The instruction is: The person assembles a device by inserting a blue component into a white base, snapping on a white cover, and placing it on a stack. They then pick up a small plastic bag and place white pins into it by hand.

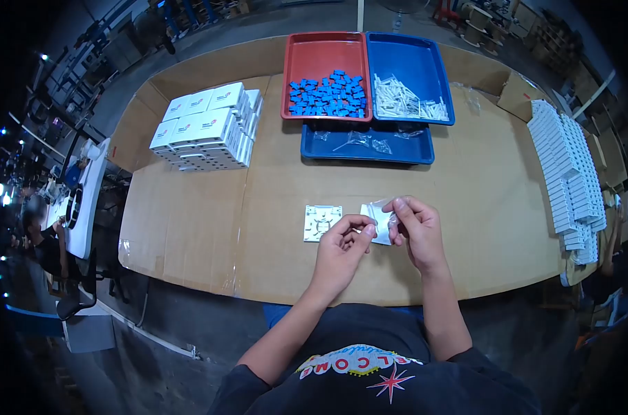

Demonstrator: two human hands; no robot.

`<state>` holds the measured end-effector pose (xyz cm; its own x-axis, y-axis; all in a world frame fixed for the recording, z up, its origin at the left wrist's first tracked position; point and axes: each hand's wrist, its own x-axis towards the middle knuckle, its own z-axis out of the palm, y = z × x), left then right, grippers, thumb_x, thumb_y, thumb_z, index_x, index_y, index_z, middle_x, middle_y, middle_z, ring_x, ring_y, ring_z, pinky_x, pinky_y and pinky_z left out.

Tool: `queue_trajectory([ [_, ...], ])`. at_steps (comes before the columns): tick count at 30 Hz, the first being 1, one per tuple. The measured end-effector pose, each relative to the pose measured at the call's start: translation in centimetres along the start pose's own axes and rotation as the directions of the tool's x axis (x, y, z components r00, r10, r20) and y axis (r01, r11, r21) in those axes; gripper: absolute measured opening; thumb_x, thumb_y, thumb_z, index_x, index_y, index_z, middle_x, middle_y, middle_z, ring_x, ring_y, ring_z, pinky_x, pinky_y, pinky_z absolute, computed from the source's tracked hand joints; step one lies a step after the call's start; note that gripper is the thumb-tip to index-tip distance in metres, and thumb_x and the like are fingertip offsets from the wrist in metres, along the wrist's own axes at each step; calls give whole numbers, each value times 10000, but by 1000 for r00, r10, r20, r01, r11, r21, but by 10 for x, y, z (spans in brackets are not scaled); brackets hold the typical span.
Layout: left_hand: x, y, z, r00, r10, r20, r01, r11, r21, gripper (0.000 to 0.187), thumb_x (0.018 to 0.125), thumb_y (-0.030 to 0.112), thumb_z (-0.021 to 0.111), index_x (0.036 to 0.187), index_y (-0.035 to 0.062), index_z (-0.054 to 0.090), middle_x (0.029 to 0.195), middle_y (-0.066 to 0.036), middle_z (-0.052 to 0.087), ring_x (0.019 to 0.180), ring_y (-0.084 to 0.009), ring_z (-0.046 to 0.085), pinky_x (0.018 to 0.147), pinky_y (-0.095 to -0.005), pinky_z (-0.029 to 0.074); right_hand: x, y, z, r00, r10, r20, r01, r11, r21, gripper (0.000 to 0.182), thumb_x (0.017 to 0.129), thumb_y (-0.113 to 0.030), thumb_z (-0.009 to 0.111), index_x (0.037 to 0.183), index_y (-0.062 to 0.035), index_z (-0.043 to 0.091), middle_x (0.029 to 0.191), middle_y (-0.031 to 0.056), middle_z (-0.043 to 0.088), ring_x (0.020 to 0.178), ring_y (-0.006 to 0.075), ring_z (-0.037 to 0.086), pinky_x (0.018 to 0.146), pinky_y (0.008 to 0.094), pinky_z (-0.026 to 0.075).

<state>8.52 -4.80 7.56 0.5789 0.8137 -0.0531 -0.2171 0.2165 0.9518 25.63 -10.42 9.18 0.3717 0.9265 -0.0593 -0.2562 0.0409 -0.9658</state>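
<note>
My right hand (421, 234) is closed in a pinch on a small clear plastic bag (392, 220), which is partly hidden by the fingers. Just left of it, my left hand (345, 247) is also pinched, its fingertips close to the bag; what they hold, if anything, is too small to make out. Under and between the hands lies a flat white piece (381, 236), partly covered. Beside my left hand a square white plastic plate (316, 225) with molded details rests on the cardboard.
Ahead stand a red tray (322, 54) of blue plastic parts and a blue tray (407, 59) of white stick-like parts. A lower blue tray (404, 153) holds clear bags. White boxes (207, 124) are stacked left, white plates (566, 173) right. Another person (48, 242) sits far left.
</note>
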Motion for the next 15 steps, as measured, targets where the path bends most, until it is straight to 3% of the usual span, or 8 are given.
queue_trajectory([
  [4, -2, -4, -3, 995, 0, -96, -2, 1000, -21, 137, 1036, 114, 677, 1108, -3, 682, 945, -17, 674, 803, -52, 598, 727, -223, 508, 0, 2, -1, 995, 48, 83, -44, 998, -48, 288, 1095, -254, 599, 1115, 14, 704, 798, 37, 667, 681, 69, 596, 601, 223, 483],
  [7, -1, -5, -7, 978, 14, -207, -16, 1000, -9, 117, 1021, 97, 697, 1082, -2, 686, 917, 2, 662, 766, -32, 573, 692, -199, 474, 4, 5, 16, 945, -218, -246, 186, 971, -146, 284, 1082, -249, 623, 1193, 7, 675, 966, 51, 684, 867, 82, 612, 745, 239, 516],
  [8, -2, -4, -9, 968, 20, -248, -22, 1000, -3, 106, 1013, 87, 707, 1070, -1, 687, 902, 15, 654, 747, -20, 555, 674, -185, 453, 2, -1, 13, 935, -243, -258, 187, 957, -223, 265, 1062, -198, 648, 1239, -1, 650, 1080, 48, 669, 996, 91, 586, 861, 259, 503],
  [11, -2, -1, -8, 958, 26, -287, -25, 1000, 8, 88, 997, 69, 724, 1045, 4, 690, 865, 33, 640, 729, -4, 532, 655, -173, 429, -11, -13, 9, 948, -296, -113, 237, 899, -370, 214, 1036, -138, 669, 1201, -3, 665, 1059, 34, 669, 939, 88, 589, 863, 260, 491],
  [15, -4, -1, 3, 962, 66, -263, -57, 998, 41, 83, 982, 68, 741, 1021, 14, 691, 826, 48, 626, 728, 4, 521, 647, -181, 428, -15, -7, 37, 988, -145, 52, 154, 910, -386, 183, 982, -102, 733, 1138, -13, 700, 994, 19, 703, 919, 78, 603, 823, 257, 501],
])
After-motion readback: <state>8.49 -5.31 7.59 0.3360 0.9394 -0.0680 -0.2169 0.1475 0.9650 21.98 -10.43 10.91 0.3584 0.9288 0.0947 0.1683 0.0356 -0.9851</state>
